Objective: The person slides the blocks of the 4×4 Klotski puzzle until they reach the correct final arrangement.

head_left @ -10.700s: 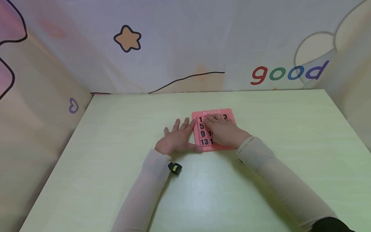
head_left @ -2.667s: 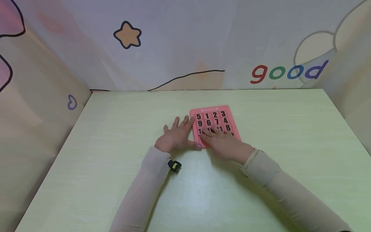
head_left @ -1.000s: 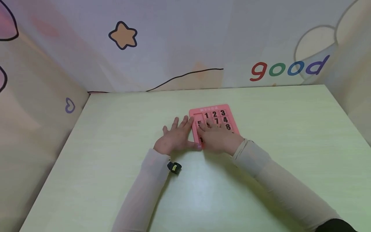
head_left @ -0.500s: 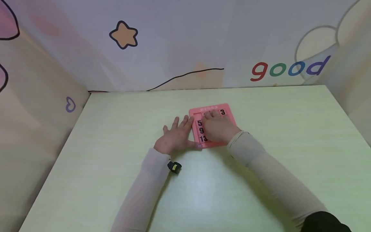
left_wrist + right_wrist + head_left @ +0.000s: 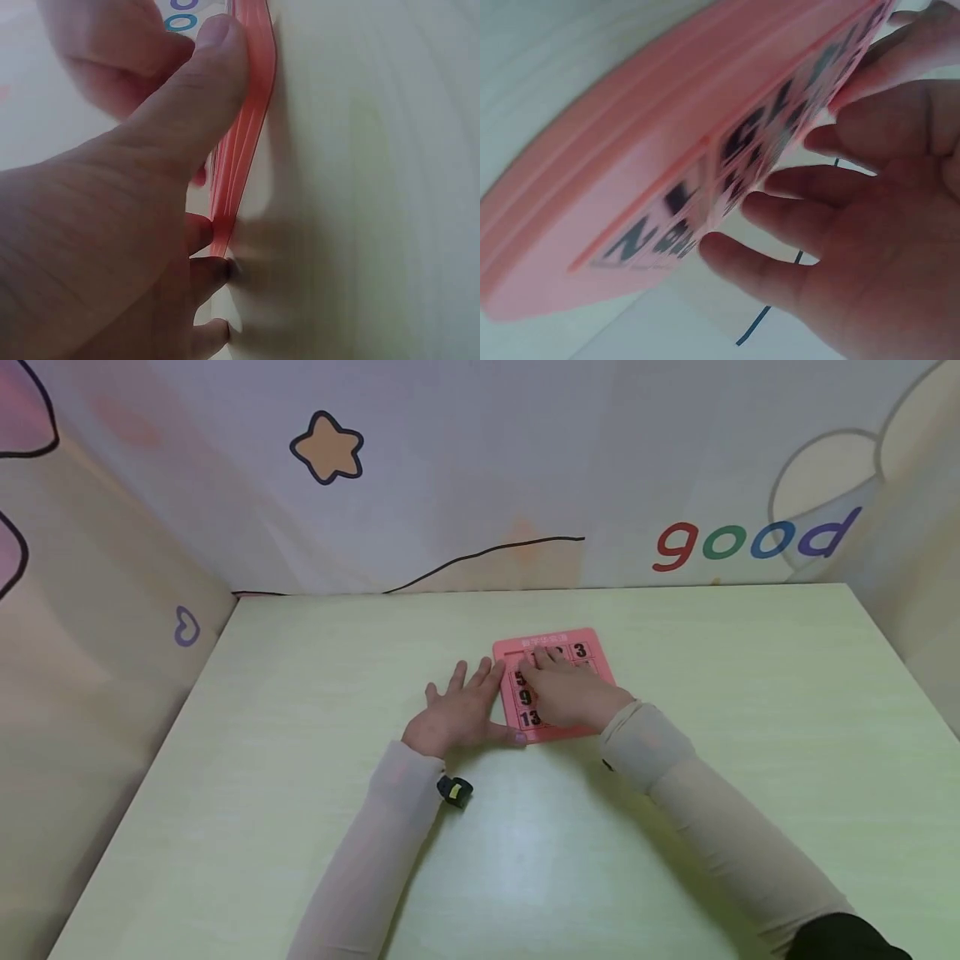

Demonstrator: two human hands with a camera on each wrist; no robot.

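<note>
A pink number sliding puzzle (image 5: pixel 600 658) lies flat on the table. My left hand (image 5: pixel 457 714) is spread at its left side, fingertips at the left edge and thumb at the lower left corner. In the left wrist view the left thumb (image 5: pixel 214 67) presses along the puzzle's layered side (image 5: pixel 241 142). My right hand (image 5: pixel 573 693) lies over the middle of the board, its fingertips on the top rows. In the right wrist view its fingers (image 5: pixel 765 270) reach to the tiles (image 5: pixel 676 199). Tiles 5, 9, 13 and 3 show; the upper left slot looks vacant, and the hand hides most others.
The pale green table (image 5: pixel 510 860) stretches around the puzzle. A printed backdrop (image 5: pixel 465 468) with a star and the word "good" stands along its back and sides. A dark band with a yellow mark (image 5: pixel 454 792) sits at my left cuff.
My right hand has moved from the lower rows up to the top row. Tiles 5, 9 and 13 have shifted down in the left column, leaving a gap above. My left hand stays put.
</note>
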